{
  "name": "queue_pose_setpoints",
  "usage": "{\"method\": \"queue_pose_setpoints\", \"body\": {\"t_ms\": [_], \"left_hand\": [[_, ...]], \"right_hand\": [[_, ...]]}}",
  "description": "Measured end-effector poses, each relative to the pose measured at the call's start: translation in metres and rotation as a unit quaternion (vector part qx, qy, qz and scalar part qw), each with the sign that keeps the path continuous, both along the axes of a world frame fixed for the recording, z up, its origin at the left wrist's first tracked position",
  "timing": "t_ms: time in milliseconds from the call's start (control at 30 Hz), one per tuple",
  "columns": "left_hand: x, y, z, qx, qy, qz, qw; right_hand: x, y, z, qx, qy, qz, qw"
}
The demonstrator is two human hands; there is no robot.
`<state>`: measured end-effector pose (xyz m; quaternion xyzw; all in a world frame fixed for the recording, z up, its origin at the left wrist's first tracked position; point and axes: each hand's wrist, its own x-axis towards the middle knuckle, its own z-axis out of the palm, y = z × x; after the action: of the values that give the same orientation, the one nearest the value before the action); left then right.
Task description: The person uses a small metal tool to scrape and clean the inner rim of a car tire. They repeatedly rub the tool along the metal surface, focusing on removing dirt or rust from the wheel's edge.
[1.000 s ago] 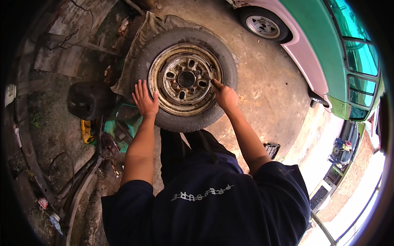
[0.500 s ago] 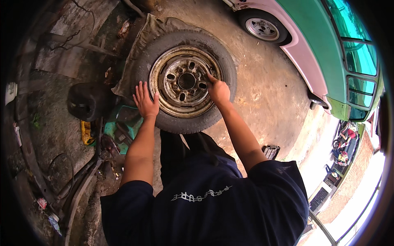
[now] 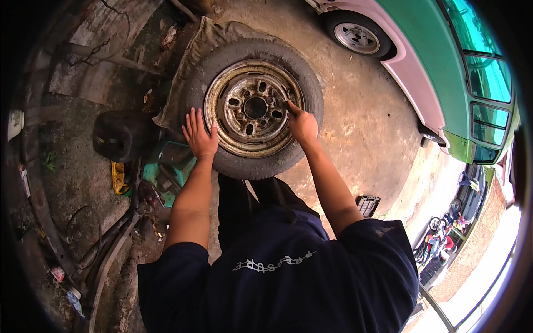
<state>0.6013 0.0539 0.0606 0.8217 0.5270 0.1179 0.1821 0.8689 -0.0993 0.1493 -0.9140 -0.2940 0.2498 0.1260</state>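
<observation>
A worn black tire (image 3: 191,86) on a rusty steel wheel rim (image 3: 252,149) lies flat in front of me, its round centre hole and several slots facing up. My left hand (image 3: 200,135) rests flat on the tire's left sidewall, fingers spread and the thumb near the rim. My right hand (image 3: 303,126) is closed at the right side of the rim. A dark tip points from it toward the middle of the wheel; I cannot make out whether it is a small tool or a dirty finger.
A grey-brown cloth (image 3: 173,100) lies under the tire. To the left are a black rounded container (image 3: 119,136), a green plastic stool or bin (image 3: 172,166) and metal bars. A green and pink vehicle (image 3: 411,72) stands at the right. A dark crate-like item (image 3: 367,206) sits on the floor.
The wheel and both hands appear shifted slightly right in the view, with their placement on each other almost the same. In the far right background, a motorcycle and rider have moved nearer.
</observation>
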Motion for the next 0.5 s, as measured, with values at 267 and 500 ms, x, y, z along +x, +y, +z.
{"method": "queue_pose_setpoints", "body": {"t_ms": [267, 500], "left_hand": [[-0.001, 0.000, -0.003, 0.010, -0.003, 0.001, 1.000], [0.000, 0.001, -0.002, 0.001, 0.007, 0.005, 1.000]], "right_hand": [[0.002, 0.006, 0.001, 0.044, 0.012, 0.036, 0.998], [0.003, -0.005, -0.005, -0.026, 0.027, -0.012, 0.999]]}}
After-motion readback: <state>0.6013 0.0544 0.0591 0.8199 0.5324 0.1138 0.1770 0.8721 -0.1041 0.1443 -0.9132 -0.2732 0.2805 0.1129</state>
